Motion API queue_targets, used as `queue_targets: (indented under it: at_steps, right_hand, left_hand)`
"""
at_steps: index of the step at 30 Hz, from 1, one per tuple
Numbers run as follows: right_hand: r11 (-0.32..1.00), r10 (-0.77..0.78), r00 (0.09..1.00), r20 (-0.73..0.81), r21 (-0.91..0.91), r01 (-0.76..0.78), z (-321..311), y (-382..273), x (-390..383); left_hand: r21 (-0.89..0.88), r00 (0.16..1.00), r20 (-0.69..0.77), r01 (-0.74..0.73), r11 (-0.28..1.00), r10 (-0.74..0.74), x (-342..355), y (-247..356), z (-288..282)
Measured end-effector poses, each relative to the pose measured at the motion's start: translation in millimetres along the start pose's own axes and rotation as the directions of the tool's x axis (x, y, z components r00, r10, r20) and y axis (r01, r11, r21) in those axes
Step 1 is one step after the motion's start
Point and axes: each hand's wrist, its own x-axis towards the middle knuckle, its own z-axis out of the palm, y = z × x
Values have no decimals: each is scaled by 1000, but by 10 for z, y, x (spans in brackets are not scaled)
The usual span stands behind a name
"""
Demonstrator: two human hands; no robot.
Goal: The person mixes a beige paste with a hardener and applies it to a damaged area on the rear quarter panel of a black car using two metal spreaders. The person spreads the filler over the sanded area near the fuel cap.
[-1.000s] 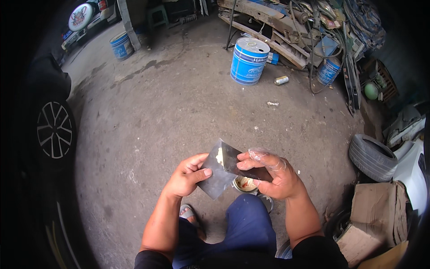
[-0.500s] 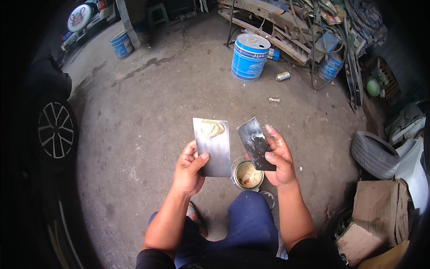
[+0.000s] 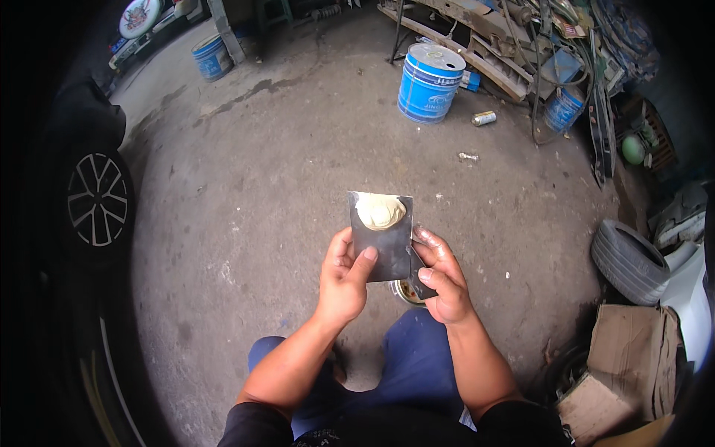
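Note:
In the centre, my left hand [image 3: 342, 290] grips an upright dark metal plate [image 3: 386, 249], its thumb on the face and a thick cream blob of paste [image 3: 381, 211] at the top edge. My right hand [image 3: 447, 287] holds a second, dark spreader [image 3: 420, 279] just right of and partly behind that plate; the fingertips look smeared or filmed with something pale. Below the plates, an open can [image 3: 404, 296] of paste on the floor shows only in part, mostly hidden by them and my hands.
A black car wheel [image 3: 97, 200] is at left. Blue drums [image 3: 426, 89] and piled scrap parts [image 3: 484, 37] stand at the back. A loose tyre [image 3: 625, 264], cardboard [image 3: 625, 343] and a white panel [image 3: 691, 305] lie at the right, on the concrete floor [image 3: 246, 164].
The plate in my left hand has moved right and now overlaps the spreader, which has dropped lower. A second ago the two overlapped at a slant; half a second ago they were apart.

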Motion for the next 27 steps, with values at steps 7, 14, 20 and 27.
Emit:
queue_targets:
  at_steps: [7,14,20,27]
  right_hand:
    - [996,-62,998,-30,-64,60,130,-63,14]
    - [974,-155,988,-13,-171,151,89,-17,28]
    - [974,-208,978,12,-89,209,133,-2,12]
    - [975,-207,976,-63,-94,201,121,103,38]
  left_hand:
    - [83,995,-35,-87,993,90,48,-35,-28]
    - [52,1000,-17,-11,999,12,34,-59,-36]
    - [-70,996,-67,53,996,-58,91,-35,-81]
    - [-35,995,-91,45,998,-48,-3,-174,-6]
